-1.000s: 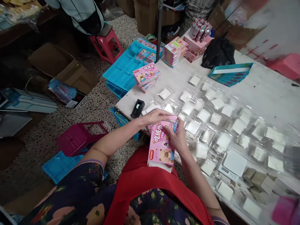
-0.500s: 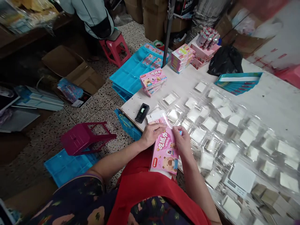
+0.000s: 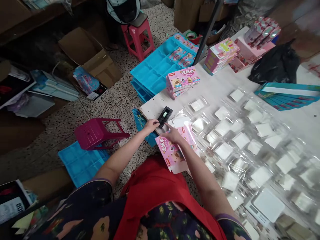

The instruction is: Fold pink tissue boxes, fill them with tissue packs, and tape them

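On the table corner lies a black tape dispenser with a small pale roll in it. My left hand is at its near end, thumb and fingertips pinched together; any tape between them is too small to make out. My right hand is above a pink printed carton, index finger stretched toward the dispenser's near end and the other fingers partly hidden. Unfolded flaps show on the carton, which lies flattened over the table edge and above my red apron.
Clear packs with white squares cover much of the table, beside a white scale. Pink boxes are stacked near the back corner. Blue trays and a magenta stool stand left. A seated person is beyond.
Both hands have left their grip on the carton and moved to the tape dispenser. The carton now lies lower and tilted, flaps showing. The view has shifted left and downward.
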Demonstrator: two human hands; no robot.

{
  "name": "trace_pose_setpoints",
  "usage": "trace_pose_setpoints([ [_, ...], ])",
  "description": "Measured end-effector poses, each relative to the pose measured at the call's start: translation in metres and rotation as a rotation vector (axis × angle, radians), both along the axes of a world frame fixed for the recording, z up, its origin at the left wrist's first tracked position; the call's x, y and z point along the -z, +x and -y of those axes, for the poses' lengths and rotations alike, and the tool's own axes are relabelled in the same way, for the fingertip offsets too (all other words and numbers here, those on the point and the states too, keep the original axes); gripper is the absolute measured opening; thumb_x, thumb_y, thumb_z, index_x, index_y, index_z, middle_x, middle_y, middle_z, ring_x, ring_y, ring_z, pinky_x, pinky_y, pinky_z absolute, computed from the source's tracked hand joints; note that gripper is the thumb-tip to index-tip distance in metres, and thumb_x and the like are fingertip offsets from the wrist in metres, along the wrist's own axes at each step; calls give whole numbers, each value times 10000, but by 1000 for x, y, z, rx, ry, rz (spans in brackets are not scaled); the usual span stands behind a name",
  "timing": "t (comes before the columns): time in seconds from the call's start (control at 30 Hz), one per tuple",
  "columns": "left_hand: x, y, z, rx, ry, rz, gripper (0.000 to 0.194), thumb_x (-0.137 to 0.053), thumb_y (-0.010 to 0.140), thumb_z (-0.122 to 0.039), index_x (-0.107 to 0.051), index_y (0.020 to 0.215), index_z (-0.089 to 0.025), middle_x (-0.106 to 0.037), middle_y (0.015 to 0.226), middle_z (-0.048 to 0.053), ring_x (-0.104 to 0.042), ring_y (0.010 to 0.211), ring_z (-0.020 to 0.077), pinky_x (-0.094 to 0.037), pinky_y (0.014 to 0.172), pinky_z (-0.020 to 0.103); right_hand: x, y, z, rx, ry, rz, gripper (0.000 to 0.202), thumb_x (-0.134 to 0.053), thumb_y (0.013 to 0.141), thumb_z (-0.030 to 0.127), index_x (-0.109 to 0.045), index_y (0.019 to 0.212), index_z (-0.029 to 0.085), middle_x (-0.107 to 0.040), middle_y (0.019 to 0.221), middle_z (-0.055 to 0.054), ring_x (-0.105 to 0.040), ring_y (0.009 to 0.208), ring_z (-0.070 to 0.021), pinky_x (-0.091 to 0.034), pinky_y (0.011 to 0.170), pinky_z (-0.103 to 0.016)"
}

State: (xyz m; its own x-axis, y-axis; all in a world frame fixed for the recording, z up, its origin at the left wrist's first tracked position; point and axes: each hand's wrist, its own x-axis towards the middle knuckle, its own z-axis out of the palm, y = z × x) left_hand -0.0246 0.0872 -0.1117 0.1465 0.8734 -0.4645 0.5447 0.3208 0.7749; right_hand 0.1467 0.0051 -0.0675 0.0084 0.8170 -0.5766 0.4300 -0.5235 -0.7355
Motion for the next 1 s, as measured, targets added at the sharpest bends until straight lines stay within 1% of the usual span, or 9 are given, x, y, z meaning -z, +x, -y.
trace_pose_setpoints([
  [0.13, 8, 9, -2, -10, -38, 72, 130, -658, 649, -253, -688, 721, -149, -659, 696, 17, -615, 739, 165, -474, 749, 280, 24, -31, -9, -109, -89, 126, 933, -851, 551, 479, -494, 1378, 238, -709, 744, -11, -685, 837, -259, -493, 802, -355],
  [0.3, 3, 16, 1, -122, -21, 76, 116, -676, 623, -262, -682, 686, -165, -689, 789, 45, -631, 886, 203, -483, 804, 289, 29, -35, -11, -159, -150, 217, 992, -856, 564, 446, -406, 1436, 294, -724, 1019, -100, -658, 1018, -337, -466, 858, -407],
  [0.4, -2, 17, 16, -196, -88, 76, 155, -649, 668, -263, -686, 769, -151, -686, 743, 40, -639, 722, 157, -515, 710, 281, 26, -34, -10, -207, -166, 248, 1045, -833, 609, 425, -289, 1492, 298, -706, 1097, -116, -645, 1062, -340, -459, 879, -419],
  [0.5, -1, 18, 27, -258, -197, 53, 104, -656, 665, -220, -657, 698, -121, -643, 597, 28, -584, 516, 113, -512, 586, 263, 26, -36, -12, -249, -175, 265, 1057, -816, 637, 394, -234, 1512, 286, -703, 1109, -113, -642, 1076, -333, -457, 892, -418],
  [0.63, 2, 19, 27, -303, -242, 1, 40, -653, 646, -146, -634, 614, -133, -609, 527, 4, -564, 467, 106, -496, 551, 247, 12, -30, -13, -252, -167, 279, 990, -780, 672, 455, -280, 1500, 245, -712, 1077, -99, -649, 1060, -306, -463, 883, -384],
  [0.73, -3, 12, 23, -317, -236, -39, 98, -658, 608, -93, -609, 542, -146, -576, 475, -4, -598, 517, 134, -481, 560, 238, -18, -10, 0, -120, -62, 272, 904, -703, 721, 566, -345, 1473, 211, -722, 980, -81, -671, 969, -275, -478, 836, -358],
  [0.87, -35, -2, 31, -348, -217, -4, 124, -681, 628, -145, -590, 544, -141, -604, 508, 23, -633, 569, 160, -470, 548, 237, -73, 21, 39, 143, 200, 239, 851, -664, 705, 659, -470, 1392, 195, -710, 942, -78, -667, 845, -252, -499, 789, -375],
  [0.93, -67, -2, 46, -360, -177, 71, 110, -668, 696, -240, -628, 678, -139, -666, 630, 33, -641, 587, 136, -469, 538, 217, -95, 27, 60, 260, 365, 267, 807, -625, 740, 670, -490, 1364, 177, -696, 1032, -110, -660, 853, -251, -509, 800, -399],
  [1.0, -109, 7, 68, -366, -110, 241, 210, -659, 742, -348, -640, 814, -152, -697, 740, 34, -649, 614, 112, -464, 525, 189, -107, 24, 78, 346, 584, 329, 771, -591, 781, 661, -471, 1360, 167, -675, 1098, -135, -654, 911, -263, -512, 832, -419],
])
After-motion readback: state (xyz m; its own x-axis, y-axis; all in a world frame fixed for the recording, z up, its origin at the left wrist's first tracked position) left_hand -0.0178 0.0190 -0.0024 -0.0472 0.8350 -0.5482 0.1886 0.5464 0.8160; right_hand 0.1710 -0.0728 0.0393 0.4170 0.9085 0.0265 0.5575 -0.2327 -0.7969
